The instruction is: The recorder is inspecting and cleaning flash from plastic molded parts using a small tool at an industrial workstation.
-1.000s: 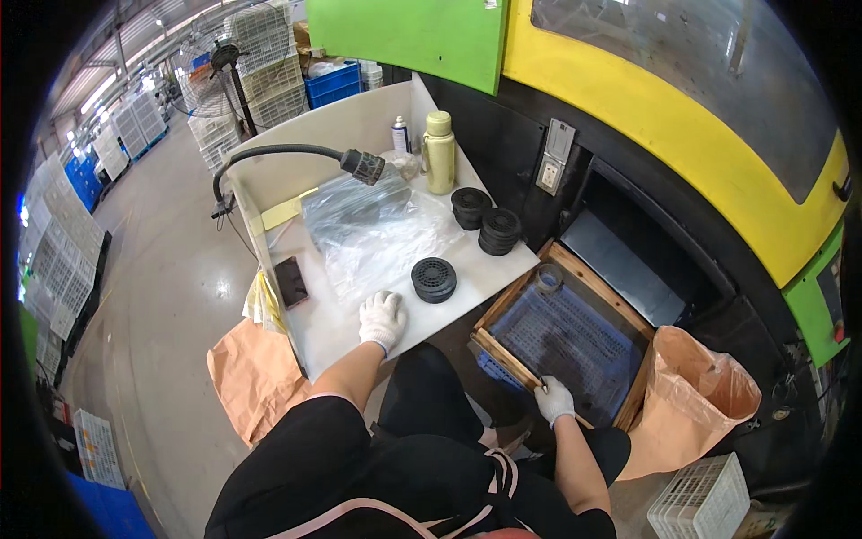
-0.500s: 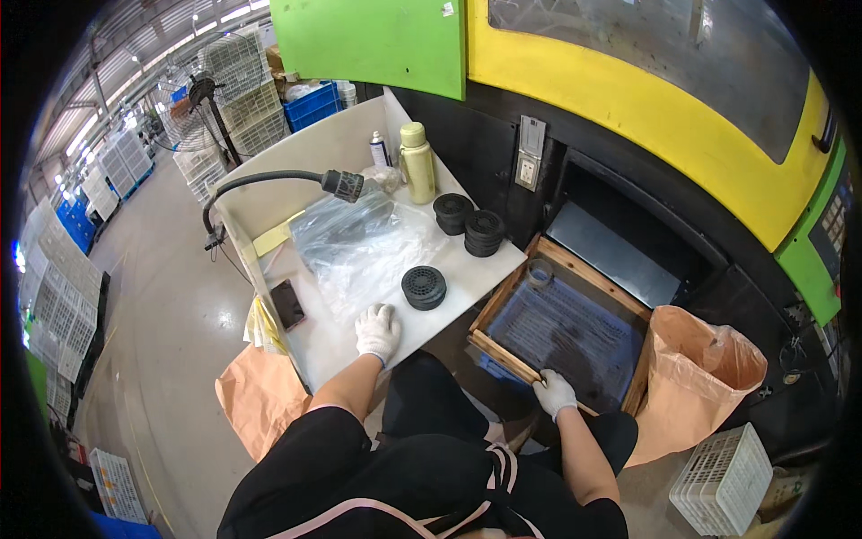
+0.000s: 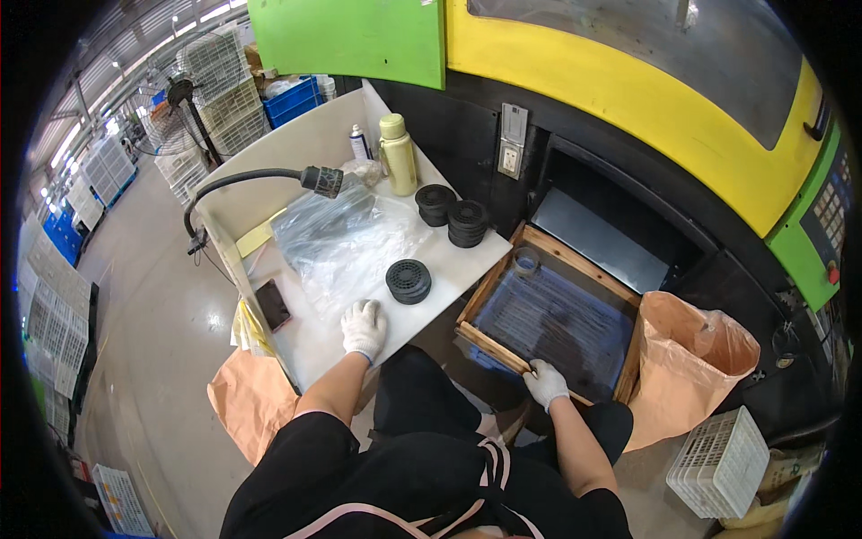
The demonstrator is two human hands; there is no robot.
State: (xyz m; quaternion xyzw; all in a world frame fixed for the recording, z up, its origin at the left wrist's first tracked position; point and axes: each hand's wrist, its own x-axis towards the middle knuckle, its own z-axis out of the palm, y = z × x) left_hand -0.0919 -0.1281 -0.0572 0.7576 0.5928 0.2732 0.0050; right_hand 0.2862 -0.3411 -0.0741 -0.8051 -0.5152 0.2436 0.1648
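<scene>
My left hand [image 3: 364, 330], in a white knit glove, rests on the white tabletop [image 3: 323, 352] with its fingers laid out and nothing in them. Just beyond it sits a short stack of round black slotted discs [image 3: 409, 281]. Two more stacks, one black pile [image 3: 436, 205] and another [image 3: 467, 223], stand near the table's right edge. My gloved right hand [image 3: 546, 384] is closed over the near rim of a wooden-framed box [image 3: 492, 346]. Inside that box lie a blue slatted crate bottom [image 3: 557, 319] and a tape roll [image 3: 526, 261].
Clear plastic bags [image 3: 337, 238] cover the table's middle, near a phone [image 3: 273, 304], a bottle [image 3: 398, 157] and a spray can [image 3: 359, 144]. A gooseneck lamp [image 3: 321, 181] arches over. A paper-lined sack [image 3: 687, 359] and a white crate [image 3: 721, 463] stand right, below a green-yellow machine [image 3: 620, 85].
The head view has turned slightly, shifting the scene a little left and up. My hands keep their places, the left on the table and the right on the wooden rim.
</scene>
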